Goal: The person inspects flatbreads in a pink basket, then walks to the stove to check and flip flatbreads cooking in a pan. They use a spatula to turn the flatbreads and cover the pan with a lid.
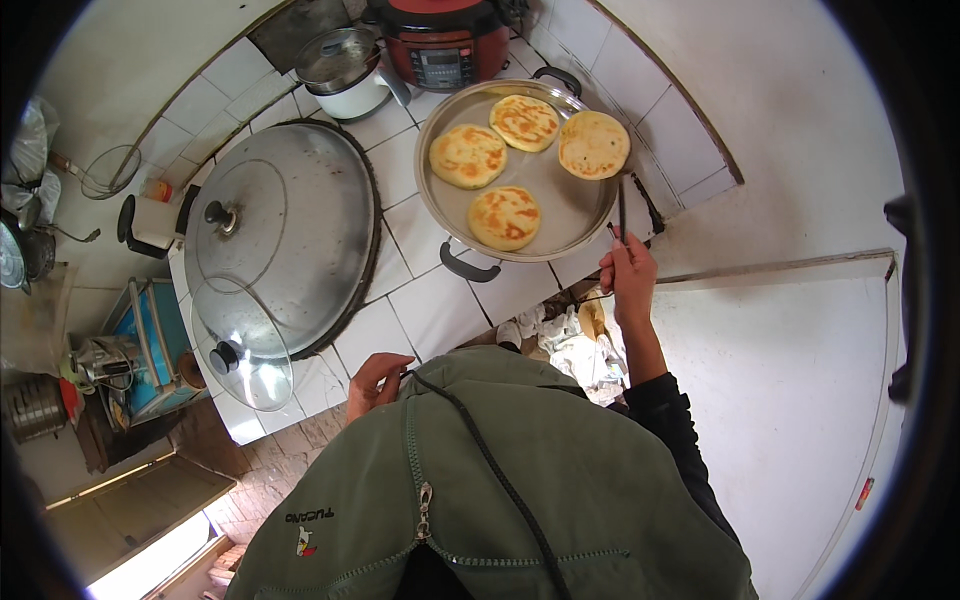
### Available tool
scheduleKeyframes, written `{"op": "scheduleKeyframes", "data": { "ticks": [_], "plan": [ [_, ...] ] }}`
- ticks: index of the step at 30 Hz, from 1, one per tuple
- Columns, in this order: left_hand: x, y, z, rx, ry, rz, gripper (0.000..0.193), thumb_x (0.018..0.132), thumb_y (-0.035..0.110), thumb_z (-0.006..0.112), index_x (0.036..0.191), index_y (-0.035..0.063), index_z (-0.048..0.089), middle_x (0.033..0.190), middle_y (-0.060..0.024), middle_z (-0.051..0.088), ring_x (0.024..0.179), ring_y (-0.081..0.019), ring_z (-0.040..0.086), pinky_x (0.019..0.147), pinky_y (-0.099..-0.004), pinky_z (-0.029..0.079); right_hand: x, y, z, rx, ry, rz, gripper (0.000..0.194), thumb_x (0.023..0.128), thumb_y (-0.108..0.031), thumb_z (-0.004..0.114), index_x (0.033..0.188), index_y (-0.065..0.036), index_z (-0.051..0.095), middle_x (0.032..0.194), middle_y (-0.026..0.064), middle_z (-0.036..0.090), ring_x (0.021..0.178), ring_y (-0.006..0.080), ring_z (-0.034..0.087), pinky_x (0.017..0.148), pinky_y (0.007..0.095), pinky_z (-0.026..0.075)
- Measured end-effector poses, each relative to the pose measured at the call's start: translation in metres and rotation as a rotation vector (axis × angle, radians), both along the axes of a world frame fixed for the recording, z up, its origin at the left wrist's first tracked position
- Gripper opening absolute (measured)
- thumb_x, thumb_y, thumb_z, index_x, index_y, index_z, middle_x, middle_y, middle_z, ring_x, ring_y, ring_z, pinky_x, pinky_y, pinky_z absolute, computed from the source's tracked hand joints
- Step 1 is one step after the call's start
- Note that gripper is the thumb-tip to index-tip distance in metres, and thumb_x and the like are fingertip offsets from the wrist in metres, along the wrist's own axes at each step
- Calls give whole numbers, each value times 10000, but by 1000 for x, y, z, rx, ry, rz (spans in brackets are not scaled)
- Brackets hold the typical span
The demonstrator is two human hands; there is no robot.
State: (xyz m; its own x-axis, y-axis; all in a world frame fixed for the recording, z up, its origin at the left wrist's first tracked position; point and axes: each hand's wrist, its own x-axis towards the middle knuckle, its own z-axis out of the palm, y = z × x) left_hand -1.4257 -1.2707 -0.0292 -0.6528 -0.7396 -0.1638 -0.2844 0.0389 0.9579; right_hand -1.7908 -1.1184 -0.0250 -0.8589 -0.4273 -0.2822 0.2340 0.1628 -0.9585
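Observation:
My right hand [630, 274] grips the dark, slender handle of a utensil [622, 210], probably a spatula. Its far end meets a round flatbread [594, 146] that overlaps the right rim of a wide, shallow electric pan [577, 225]; the blade is hidden. Other browned flatbreads lie flat in the pan: one at the back [524, 122], one at the left [469, 156] and one near the front [505, 217]. Close to my jacket front and the counter edge, my left hand [377, 384] has bent fingers by a drawstring [457, 409]; whether it holds anything is unclear.
Left of the pan, a large domed metal lid [300, 202] covers part of the tiled counter [420, 300]. A glass lid [259, 337] leans over its front edge. Behind stand a small lidded pot [345, 86] and a red electric cooker [442, 49]. A tiled wall [637, 82] borders the right.

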Motion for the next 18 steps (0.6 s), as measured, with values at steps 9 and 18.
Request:
{"op": "scheduleKeyframes", "data": {
  "ticks": [9,18],
  "plan": [
    [-3,3,-2,5,-11,-7,202,933,-86,542,1042,-1,690,978,-109,656,896,-177,642,803,-291,506,-7,26,-3,556,968,146,318,1006,-96,477,1300,8,536,695,90,564,572,144,598,509,306,483],
    [-5,6,-2,23,-36,23,181,947,-63,540,1035,0,685,978,-104,656,893,-175,635,799,-294,498,40,21,49,-202,-441,142,256,999,-128,503,1198,24,553,713,31,545,478,87,481,404,240,369]
  ]
}}
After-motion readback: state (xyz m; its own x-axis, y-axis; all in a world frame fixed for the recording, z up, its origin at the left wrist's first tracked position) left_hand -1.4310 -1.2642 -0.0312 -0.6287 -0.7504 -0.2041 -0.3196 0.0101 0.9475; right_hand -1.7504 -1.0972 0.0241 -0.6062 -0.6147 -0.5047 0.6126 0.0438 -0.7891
